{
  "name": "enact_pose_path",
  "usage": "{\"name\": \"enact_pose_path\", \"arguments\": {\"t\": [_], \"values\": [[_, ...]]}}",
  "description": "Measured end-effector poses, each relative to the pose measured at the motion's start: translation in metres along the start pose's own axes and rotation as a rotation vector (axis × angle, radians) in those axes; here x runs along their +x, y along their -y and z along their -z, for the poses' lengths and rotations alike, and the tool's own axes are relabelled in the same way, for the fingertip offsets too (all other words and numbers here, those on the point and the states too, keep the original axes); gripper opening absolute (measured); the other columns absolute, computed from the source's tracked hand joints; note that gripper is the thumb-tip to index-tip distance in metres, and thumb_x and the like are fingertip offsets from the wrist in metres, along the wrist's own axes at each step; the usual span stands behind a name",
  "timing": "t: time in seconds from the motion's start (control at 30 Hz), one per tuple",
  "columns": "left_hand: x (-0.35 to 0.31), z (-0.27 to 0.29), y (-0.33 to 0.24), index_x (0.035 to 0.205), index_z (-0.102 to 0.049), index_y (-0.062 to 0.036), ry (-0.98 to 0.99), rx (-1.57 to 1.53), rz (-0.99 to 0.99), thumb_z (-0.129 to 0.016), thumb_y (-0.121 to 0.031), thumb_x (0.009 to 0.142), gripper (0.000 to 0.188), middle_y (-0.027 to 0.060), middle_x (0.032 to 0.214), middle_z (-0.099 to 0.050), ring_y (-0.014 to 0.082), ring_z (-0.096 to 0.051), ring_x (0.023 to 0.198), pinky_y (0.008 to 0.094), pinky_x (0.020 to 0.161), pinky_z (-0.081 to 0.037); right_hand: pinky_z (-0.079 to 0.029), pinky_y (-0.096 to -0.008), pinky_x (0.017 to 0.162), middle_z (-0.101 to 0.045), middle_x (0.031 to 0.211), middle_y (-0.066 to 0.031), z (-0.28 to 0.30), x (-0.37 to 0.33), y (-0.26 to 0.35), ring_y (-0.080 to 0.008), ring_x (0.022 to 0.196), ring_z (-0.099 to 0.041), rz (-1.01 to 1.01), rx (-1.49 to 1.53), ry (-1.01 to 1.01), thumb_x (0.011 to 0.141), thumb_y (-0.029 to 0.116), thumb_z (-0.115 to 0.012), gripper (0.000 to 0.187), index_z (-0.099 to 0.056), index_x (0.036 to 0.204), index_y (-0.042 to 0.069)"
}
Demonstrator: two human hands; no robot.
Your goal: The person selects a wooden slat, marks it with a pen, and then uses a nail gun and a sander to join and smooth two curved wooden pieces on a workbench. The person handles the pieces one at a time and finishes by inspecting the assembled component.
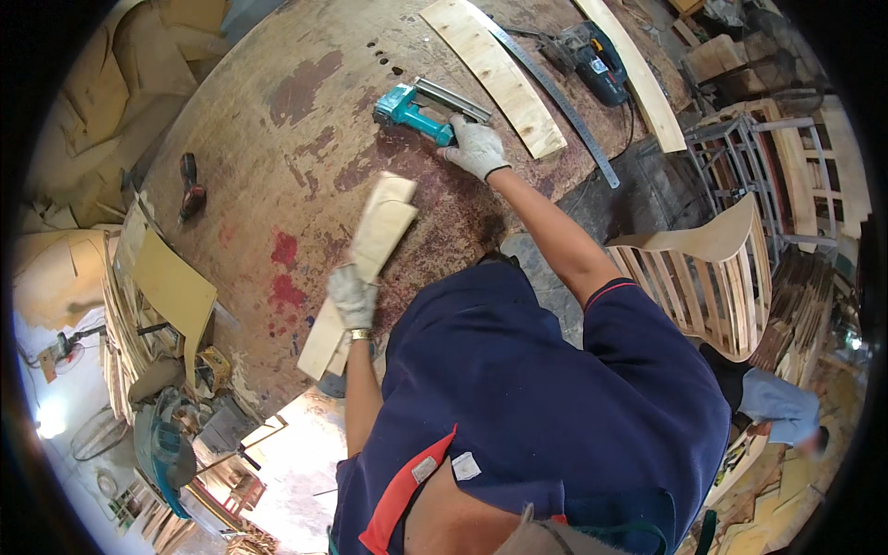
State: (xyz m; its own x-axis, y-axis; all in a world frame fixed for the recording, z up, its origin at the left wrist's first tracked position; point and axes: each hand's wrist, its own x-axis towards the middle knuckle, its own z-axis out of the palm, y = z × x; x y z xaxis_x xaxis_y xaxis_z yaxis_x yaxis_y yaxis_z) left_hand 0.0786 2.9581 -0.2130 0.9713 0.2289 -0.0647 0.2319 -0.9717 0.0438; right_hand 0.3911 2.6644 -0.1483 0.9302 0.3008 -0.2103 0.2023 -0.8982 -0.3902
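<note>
My left hand [352,297], in a pale work glove, is closed around two thin plywood strips [382,233] that overlap and lie slantwise along the near side of the worktable [250,213]. The strips reach past the hand at both ends. Farther off and to the right, my gloved right hand [478,148] grips the handle end of a teal nail gun [412,115]. Its metal magazine points right, above the glove. A long plywood strip [499,74] lies just beyond that hand, beside a steel ruler [555,92].
A jigsaw [592,63] with a cord and another wooden strip [638,79] lie at the far right. On the left rests a red and black screwdriver-like tool [191,188]. Plywood sheets [176,277] lean at the left edge; a slatted wooden frame [703,277] stands right. Another person [777,407] is behind right.
</note>
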Motion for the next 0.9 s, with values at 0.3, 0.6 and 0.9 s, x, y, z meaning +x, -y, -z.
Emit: {"name": "enact_pose_path", "arguments": {"t": [0.3,0.6,0.9], "values": [[-0.015,0.018,0.135,0.148,-0.053,-0.0110,-0.213,-0.140,0.426,-0.085,-0.046,0.081,0.082,0.0165,0.131,-0.061,0.0383,-0.055,0.127,0.0524,0.107,-0.044,-0.057,-0.0507,0.091,-0.071,0.114,-0.0221,-0.001,0.006,-0.120,-0.0404,0.105,-0.070,-0.118,-0.430,-0.482,0.079,0.052,-0.083,0.078,-0.060,0.137,0.005],[-0.072,0.061,0.100,0.125,-0.066,-0.0096,-0.209,-0.012,0.586,-0.086,-0.054,0.077,0.068,0.0147,0.124,-0.062,0.0373,-0.058,0.121,0.0539,0.104,-0.046,-0.054,-0.0502,0.093,-0.067,0.120,-0.0260,0.039,-0.022,-0.110,-0.0441,0.114,-0.066,0.133,0.037,-0.442,0.086,0.028,-0.083,0.072,-0.053,0.146,0.002],[-0.104,0.149,0.093,0.122,-0.068,-0.0048,-0.442,-0.162,0.549,-0.093,-0.032,0.077,0.058,0.0171,0.105,-0.061,0.0382,-0.060,0.101,0.0481,0.093,-0.050,-0.051,-0.0494,0.108,-0.060,0.139,-0.0179,0.008,-0.069,-0.007,-0.0407,0.126,-0.059,1.148,-0.192,0.215,0.074,0.018,-0.085,0.078,-0.056,0.146,0.013]]}}
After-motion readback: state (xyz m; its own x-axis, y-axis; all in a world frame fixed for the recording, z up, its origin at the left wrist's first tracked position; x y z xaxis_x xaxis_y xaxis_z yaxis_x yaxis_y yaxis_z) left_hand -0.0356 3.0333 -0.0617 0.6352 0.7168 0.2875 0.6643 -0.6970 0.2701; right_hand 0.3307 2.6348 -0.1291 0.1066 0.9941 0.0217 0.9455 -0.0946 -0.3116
